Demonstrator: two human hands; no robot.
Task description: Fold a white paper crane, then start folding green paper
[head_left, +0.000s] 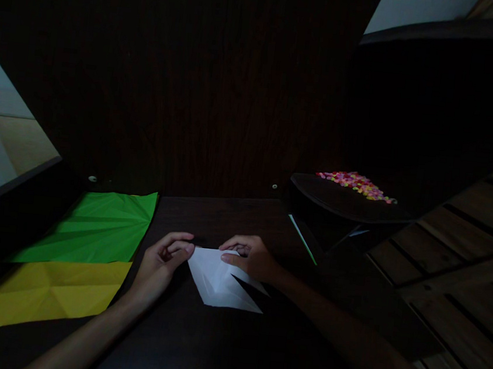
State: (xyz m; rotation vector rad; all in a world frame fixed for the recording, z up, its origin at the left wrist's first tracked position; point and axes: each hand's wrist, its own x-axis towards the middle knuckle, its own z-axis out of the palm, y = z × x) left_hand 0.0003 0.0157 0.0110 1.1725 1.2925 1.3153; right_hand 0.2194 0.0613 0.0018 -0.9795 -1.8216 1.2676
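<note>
A folded white sheet of paper [221, 281] lies on the dark tabletop between my hands, with creases across it and a split, pointed flap at its right side. My left hand [163, 258] pinches its upper left corner between thumb and fingers. On the upper right edge, my right hand [251, 258] grips the paper with the thumb on top and the fingers behind. The undersides of the fingers are hidden.
To the left lie a creased green sheet [96, 224] and a creased yellow sheet [50, 287], partly overlapping. A dark shelf [328, 199] at the right bears a pile of small colourful pieces [359, 183]. A tall dark panel [221, 88] rises behind.
</note>
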